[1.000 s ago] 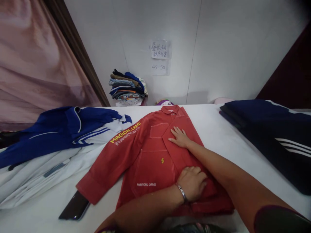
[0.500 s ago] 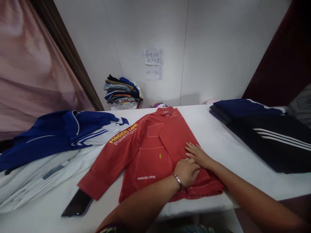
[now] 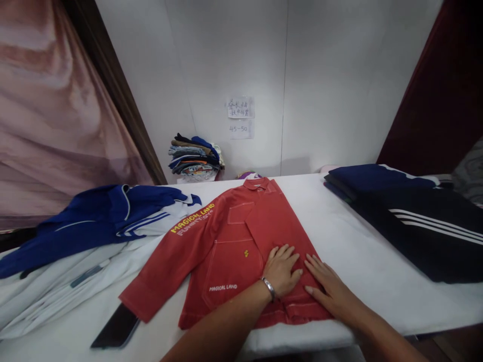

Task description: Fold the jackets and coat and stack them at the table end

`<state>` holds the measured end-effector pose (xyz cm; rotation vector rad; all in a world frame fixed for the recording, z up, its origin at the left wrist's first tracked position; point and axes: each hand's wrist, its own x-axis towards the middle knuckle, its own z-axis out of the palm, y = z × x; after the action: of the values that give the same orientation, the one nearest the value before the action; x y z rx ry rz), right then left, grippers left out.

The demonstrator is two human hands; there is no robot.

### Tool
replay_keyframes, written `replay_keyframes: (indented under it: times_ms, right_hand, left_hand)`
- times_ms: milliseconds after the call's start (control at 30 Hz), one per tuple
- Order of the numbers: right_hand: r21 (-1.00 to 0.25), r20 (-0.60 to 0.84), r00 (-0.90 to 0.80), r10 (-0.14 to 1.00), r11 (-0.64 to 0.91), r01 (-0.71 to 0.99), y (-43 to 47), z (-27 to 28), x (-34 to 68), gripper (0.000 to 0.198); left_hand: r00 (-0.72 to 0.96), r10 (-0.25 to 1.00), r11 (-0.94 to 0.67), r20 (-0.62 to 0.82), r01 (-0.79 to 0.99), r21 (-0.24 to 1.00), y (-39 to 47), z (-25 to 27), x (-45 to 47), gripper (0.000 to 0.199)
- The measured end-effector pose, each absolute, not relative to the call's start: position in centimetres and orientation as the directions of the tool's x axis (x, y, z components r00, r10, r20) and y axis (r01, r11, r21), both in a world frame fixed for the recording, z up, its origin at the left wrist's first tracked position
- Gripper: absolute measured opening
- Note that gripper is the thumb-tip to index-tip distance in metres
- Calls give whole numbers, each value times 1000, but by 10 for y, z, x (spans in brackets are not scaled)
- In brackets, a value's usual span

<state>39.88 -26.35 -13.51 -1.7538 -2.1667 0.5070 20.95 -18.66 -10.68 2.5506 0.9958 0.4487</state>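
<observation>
A red long-sleeved jacket (image 3: 226,261) lies front up on the white table, its collar pointing away from me. Its right-hand side is folded inward over the front, while the sleeve with yellow and white lettering stretches out to the left. My left hand (image 3: 281,271), with a silver bracelet at the wrist, lies flat on the folded part, fingers spread. Beside it, my right hand (image 3: 330,286) rests open on the jacket's right edge. The cuff of the outstretched sleeve covers one end of a black phone (image 3: 115,327).
Blue and white garments (image 3: 94,211) lie loosely on the left. Folded dark clothes (image 3: 407,221) with white stripes are piled on the right. A stack of folded clothes (image 3: 196,158) stands behind the table, by the wall with paper signs (image 3: 240,118).
My left hand has gone from bent fingers to lying flat and spread. My right hand has shifted to the jacket's right edge, apart from the left. The view has tilted up slightly.
</observation>
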Motion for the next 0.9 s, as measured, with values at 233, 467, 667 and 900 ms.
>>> replay_keyframes:
  times_ms: [233, 467, 667, 900]
  right_hand:
    - [-449, 24, -191, 981, 181, 875, -283, -129, 400, 63]
    - [-372, 193, -153, 969, 216, 903, -248, -90, 383, 67]
    - [-430, 18, -237, 971, 222, 875, -238, -112, 379, 65]
    - [-408, 31, -228, 973, 220, 886, -257, -128, 391, 69]
  left_hand:
    - [689, 707, -681, 158, 603, 416, -185, -110, 210, 48]
    - [672, 718, -668, 180, 593, 449, -185, -112, 209, 45]
    - [568, 797, -576, 203, 616, 537, -185, -109, 207, 37]
    - [517, 840, -520, 164, 681, 515, -184, -110, 202, 40]
